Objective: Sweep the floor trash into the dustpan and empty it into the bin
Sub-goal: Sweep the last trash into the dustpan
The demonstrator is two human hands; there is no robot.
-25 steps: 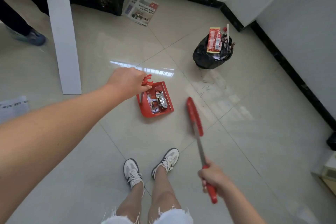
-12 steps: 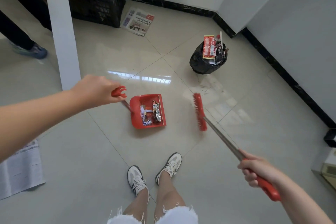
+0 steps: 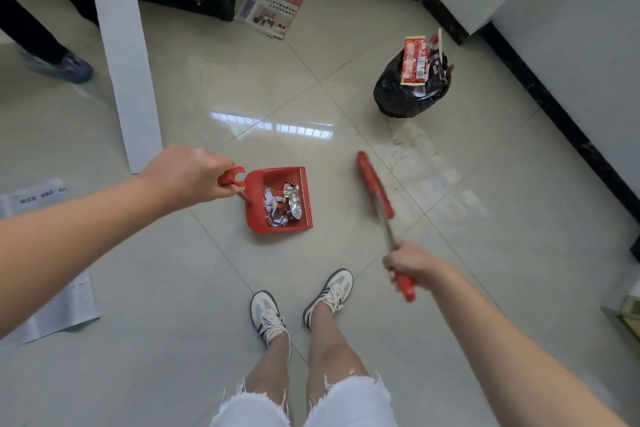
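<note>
Swung inward since half a second ago, the red broom [image 3: 375, 189] now points more straight ahead, its head lying just right of the red dustpan [image 3: 281, 199] rather than angled out to the side. The right hand [image 3: 412, 262] is closed around the broom's red grip and has drawn closer to the legs. The left hand [image 3: 188, 172] is curled tight on the dustpan's red handle, as before. The dustpan rests on the tiled floor [image 3: 485, 218] ahead of the white sneakers [image 3: 301, 305], with crumpled wrappers [image 3: 284, 204] inside. The black bin bag [image 3: 412, 87], stuffed with packaging, sits well apart, nearer the wall.
</note>
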